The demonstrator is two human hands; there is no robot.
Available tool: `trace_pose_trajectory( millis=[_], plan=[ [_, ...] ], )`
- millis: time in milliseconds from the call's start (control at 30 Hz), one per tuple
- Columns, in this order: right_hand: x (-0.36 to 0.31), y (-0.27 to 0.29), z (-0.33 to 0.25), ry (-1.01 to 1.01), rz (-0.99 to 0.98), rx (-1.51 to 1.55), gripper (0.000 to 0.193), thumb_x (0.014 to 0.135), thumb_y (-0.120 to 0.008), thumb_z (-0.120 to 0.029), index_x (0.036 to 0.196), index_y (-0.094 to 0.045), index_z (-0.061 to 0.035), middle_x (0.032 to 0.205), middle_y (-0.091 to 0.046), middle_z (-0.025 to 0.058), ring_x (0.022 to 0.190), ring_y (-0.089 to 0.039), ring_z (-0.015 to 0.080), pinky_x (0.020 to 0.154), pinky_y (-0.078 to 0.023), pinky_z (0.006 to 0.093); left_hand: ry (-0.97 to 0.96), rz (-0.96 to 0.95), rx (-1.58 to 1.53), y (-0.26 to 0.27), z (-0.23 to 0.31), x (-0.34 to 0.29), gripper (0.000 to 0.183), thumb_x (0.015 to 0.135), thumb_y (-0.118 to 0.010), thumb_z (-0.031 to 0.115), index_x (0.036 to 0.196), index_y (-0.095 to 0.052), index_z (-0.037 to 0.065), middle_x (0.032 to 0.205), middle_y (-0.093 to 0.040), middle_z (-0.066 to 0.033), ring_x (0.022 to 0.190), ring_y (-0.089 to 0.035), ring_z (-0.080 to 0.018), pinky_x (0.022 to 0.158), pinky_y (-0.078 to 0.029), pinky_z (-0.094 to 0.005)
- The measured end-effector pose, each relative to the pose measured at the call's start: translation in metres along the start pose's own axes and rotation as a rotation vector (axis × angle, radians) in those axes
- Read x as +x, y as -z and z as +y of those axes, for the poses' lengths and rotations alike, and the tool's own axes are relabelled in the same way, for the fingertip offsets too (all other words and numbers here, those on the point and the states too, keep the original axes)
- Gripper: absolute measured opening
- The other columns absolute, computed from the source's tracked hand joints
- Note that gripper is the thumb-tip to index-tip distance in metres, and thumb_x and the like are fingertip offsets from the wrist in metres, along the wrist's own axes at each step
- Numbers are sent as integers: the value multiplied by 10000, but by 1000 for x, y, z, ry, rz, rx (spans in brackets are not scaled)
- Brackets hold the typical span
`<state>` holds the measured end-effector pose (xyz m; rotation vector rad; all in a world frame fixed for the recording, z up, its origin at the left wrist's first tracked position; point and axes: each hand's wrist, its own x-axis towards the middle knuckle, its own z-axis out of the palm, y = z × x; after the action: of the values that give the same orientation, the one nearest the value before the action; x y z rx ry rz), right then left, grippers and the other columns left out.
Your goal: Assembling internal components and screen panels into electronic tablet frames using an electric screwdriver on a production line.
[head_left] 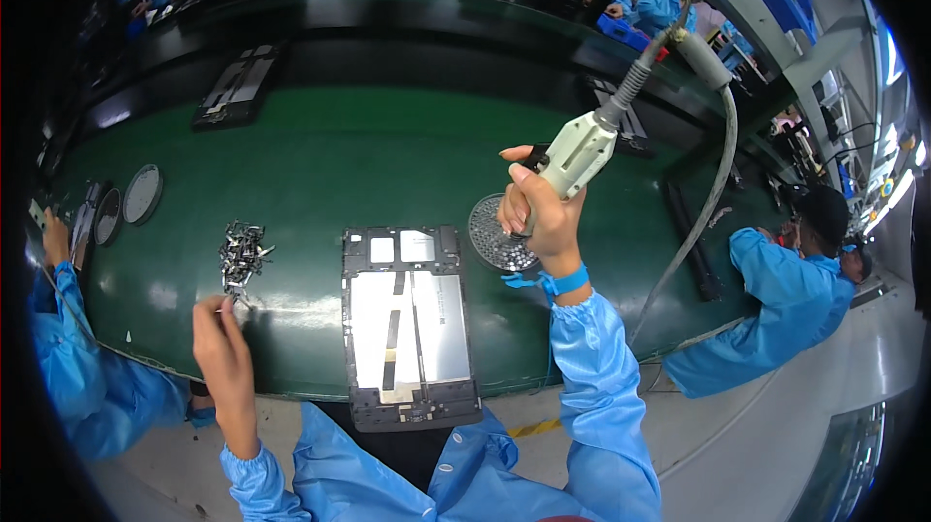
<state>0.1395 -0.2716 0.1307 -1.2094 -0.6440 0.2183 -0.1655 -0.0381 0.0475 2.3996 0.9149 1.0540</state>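
My right hand [546, 216] is wrapped round a cream-coloured electric screwdriver [582, 155], which hangs from a cable and hook at the upper right. Its bit is hidden behind the hand. Under and beside that hand lies a round dish [490, 241] with many small cells. At the left my left hand [223, 347] has its fingertips pinched together at the near end of a pile of small black and metallic parts [242, 255]; what they hold is too small to make out. Between the hands an opened tablet [441, 323], its silver inside facing up, lies with its lower end over the table edge.
The green table [310, 134] carries another opened tablet [238, 85] at the far left and two round dishes [143, 194] nearer. A long black bar [690, 241] lies at the right, beside the hanging grey cable [722, 173]. Co-workers in blue sit left, right [776, 289] and opposite.
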Motion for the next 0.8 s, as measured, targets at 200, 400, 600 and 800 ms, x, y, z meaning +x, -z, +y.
trace_pose_trajectory(
  millis=[200,400,600,800],
  plan=[
    [9,11,17,-31,69,156,242,898,-532,-108,1061,-571,67,496,-355,9,365,-365,119,380,-366,309,160,118,-335,1,2,-14,130,1029,-507,81,1089,-559,-21,907,-621,-71,760,-587,-108,680,-492,-239],
    [3,14,16,-70,64,273,190,877,-557,-50,1023,-578,68,495,-403,27,361,-399,128,372,-375,311,-56,-47,-471,3,33,9,259,1003,-493,-11,1235,-603,-36,877,-593,-72,755,-589,-116,694,-498,-246],
    [5,10,26,-88,53,264,196,878,-566,-57,1016,-581,81,489,-398,26,356,-405,138,369,-383,311,-173,-228,-599,-26,55,46,194,945,-568,-51,1118,-655,-53,941,-702,-137,847,-706,-189,752,-564,-275],
    [-2,9,23,-44,-52,154,232,941,-522,-97,1106,-561,62,519,-378,5,399,-379,117,409,-381,309,-65,-582,-747,-102,52,113,288,947,-664,218,1075,-704,-37,935,-725,-88,860,-652,-129,786,-515,-260]
  ],
)
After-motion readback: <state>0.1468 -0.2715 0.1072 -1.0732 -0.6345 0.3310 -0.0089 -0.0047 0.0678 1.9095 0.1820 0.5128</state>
